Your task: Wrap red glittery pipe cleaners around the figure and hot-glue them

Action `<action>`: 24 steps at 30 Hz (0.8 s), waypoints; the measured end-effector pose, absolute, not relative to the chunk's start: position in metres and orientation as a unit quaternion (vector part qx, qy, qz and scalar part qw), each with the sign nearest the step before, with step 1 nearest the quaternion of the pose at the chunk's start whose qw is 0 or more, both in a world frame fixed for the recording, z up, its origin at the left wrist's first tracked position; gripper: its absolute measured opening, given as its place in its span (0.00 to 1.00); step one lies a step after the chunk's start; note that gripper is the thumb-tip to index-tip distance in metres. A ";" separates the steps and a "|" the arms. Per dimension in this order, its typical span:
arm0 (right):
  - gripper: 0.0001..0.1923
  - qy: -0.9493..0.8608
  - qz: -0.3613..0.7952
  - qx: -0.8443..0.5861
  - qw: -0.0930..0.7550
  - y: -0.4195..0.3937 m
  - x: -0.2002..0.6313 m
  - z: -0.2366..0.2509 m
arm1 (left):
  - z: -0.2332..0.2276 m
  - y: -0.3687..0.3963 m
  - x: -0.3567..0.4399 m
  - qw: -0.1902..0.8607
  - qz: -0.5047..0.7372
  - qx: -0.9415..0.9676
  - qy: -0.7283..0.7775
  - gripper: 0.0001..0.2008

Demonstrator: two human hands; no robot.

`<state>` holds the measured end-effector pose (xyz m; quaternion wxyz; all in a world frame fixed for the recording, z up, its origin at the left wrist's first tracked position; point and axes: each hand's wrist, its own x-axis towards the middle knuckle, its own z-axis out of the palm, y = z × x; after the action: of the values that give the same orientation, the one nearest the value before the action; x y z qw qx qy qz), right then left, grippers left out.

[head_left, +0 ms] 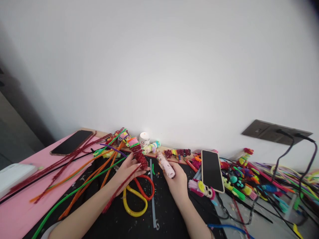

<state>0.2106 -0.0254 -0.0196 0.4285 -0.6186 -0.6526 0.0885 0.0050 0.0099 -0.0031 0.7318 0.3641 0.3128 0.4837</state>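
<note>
Red pipe cleaner, coiled at its top, is pinched in left hand over the black mat. Right hand grips a pink patterned tube just beside it. White cup has print, unreadable. Scissors partly hidden under left hand.

At far left a white box is blurred and cut by the frame edge; the cup label is unreadable.
</note>
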 end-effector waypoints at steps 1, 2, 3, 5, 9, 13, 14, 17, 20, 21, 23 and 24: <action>0.12 -0.649 0.105 -0.609 0.445 -0.025 0.210 -0.020 | -0.004 0.010 0.005 0.730 0.486 0.366 0.311 0.34; 0.12 -0.645 0.122 -0.601 0.456 -0.025 0.209 -0.021 | -0.004 0.010 0.005 0.727 0.488 0.370 0.309 0.34; 0.12 -0.642 0.138 -0.593 0.465 -0.025 0.209 -0.022 | -0.004 0.010 0.005 0.723 0.491 0.376 0.308 0.33; 0.12 -0.637 0.165 -0.579 0.481 -0.026 0.208 -0.023 | -0.005 0.009 0.004 0.711 0.496 0.389 0.311 0.32; 0.12 -0.632 0.208 -0.544 0.511 -0.027 0.207 -0.023 | -0.009 0.010 0.002 0.683 0.507 0.408 0.332 0.32; 0.11 -0.633 0.240 -0.524 0.517 -0.030 0.206 -0.021 | -0.010 0.011 0.003 0.650 0.525 0.427 0.345 0.29; 0.10 -0.634 0.245 -0.522 0.515 -0.030 0.205 -0.020 | -0.009 0.011 0.003 0.645 0.526 0.432 0.347 0.28; 0.08 -0.643 0.259 -0.514 0.505 -0.032 0.204 -0.020 | -0.006 0.011 0.005 0.635 0.529 0.443 0.347 0.22; 0.09 -0.649 0.271 -0.509 0.497 -0.032 0.203 -0.021 | -0.006 0.012 0.005 0.634 0.532 0.449 0.337 0.20; 0.10 -0.649 0.274 -0.509 0.494 -0.032 0.203 -0.022 | -0.007 0.012 0.006 0.634 0.532 0.450 0.336 0.20; 0.12 -0.651 0.281 -0.509 0.488 -0.032 0.203 -0.023 | -0.008 0.013 0.006 0.631 0.533 0.452 0.336 0.20; 0.12 -0.652 0.284 -0.509 0.486 -0.032 0.203 -0.023 | -0.008 0.013 0.006 0.628 0.534 0.455 0.337 0.20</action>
<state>0.2032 -0.0324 -0.0231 0.4857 -0.5088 -0.6518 0.2837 0.0060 0.0130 -0.0081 0.6284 0.4546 0.3370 0.5337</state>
